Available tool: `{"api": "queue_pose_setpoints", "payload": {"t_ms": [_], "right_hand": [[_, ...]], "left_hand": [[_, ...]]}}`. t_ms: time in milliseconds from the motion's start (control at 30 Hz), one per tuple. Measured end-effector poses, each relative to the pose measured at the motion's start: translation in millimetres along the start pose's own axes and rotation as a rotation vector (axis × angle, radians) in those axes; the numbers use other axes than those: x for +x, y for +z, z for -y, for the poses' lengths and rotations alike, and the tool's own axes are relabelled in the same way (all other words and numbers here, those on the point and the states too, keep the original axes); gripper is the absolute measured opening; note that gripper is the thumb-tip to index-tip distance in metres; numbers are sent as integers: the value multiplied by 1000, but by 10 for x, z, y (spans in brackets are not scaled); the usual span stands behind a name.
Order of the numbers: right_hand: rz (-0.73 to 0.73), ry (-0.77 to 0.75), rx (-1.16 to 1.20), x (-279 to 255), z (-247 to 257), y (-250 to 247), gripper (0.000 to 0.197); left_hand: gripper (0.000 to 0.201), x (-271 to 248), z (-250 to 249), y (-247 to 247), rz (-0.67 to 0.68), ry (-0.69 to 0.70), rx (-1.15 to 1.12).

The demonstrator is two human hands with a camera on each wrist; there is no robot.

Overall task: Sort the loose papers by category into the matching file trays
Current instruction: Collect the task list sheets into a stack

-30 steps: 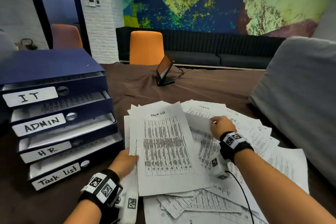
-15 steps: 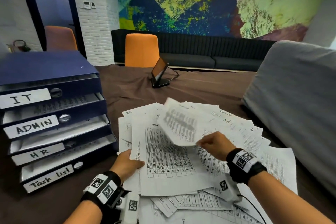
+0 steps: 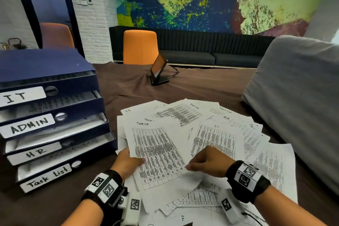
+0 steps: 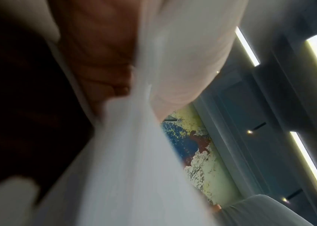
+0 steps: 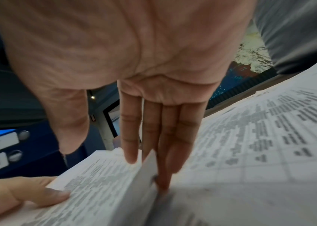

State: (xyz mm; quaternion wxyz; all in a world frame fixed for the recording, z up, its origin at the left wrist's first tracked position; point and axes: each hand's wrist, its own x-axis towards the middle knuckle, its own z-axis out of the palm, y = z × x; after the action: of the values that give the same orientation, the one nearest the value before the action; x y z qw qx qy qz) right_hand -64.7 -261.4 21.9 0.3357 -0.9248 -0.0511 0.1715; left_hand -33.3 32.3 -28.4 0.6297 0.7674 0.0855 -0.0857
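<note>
A blue file tray unit [image 3: 45, 64] stands at the left, with drawers labelled IT [image 3: 22, 96], ADMIN [image 3: 29, 124], HR [image 3: 34, 152] and Task List [image 3: 45, 176]. Loose printed papers [image 3: 229, 134] spread over the table's middle. My left hand [image 3: 128, 163] pinches the left edge of a small stack of Task List sheets [image 3: 157, 152], thumb on top. My right hand [image 3: 190, 167] is at the stack's right edge. In the right wrist view its fingers [image 5: 132, 137] are straight, with the top sheet's edge [image 5: 146, 165] between index and middle finger. The left wrist view is blurred paper [image 4: 124, 152].
A dark tablet on a stand [image 3: 158, 71] sits further back on the brown tablecloth [image 3: 183, 93]. A large grey cushion [image 3: 293, 106] borders the papers on the right. An orange chair [image 3: 140, 47] stands behind the table.
My right hand lifted a sheet from the pile, swung it left and brought it down onto the stack in my left hand. The left hand stayed on the stack.
</note>
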Motion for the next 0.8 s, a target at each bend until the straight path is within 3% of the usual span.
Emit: {"api": "queue_pose_setpoints", "payload": {"t_ms": [67, 133, 200, 300, 400, 467, 533, 700, 800], "right_hand": [[-63, -12, -45, 25, 45, -26, 38], [-225, 1, -46, 90, 74, -100, 57], [-335, 43, 113, 152, 117, -185, 82], [-292, 94, 416, 277, 166, -231, 98], [-258, 113, 611, 388, 162, -187, 89], [-273, 124, 733, 432, 170, -173, 70], [-273, 171, 765, 456, 193, -158, 50], [-106, 335, 312, 462, 222, -33, 22], [-125, 245, 324, 485, 240, 44, 27]], "left_hand": [[35, -27, -59, -17, -19, 37, -17], [30, -57, -141, -35, -32, 76, -62], [31, -102, -220, -45, -22, 98, -125], [44, -155, -286, -46, 24, 122, -163], [51, -158, -285, -28, 96, 88, -211], [40, -133, -246, -12, 134, 8, -245], [28, -85, -157, -11, 147, -56, -123], [22, 18, 8, -6, 156, -136, 90], [31, 66, -20, -16, 166, -135, 53]]}}
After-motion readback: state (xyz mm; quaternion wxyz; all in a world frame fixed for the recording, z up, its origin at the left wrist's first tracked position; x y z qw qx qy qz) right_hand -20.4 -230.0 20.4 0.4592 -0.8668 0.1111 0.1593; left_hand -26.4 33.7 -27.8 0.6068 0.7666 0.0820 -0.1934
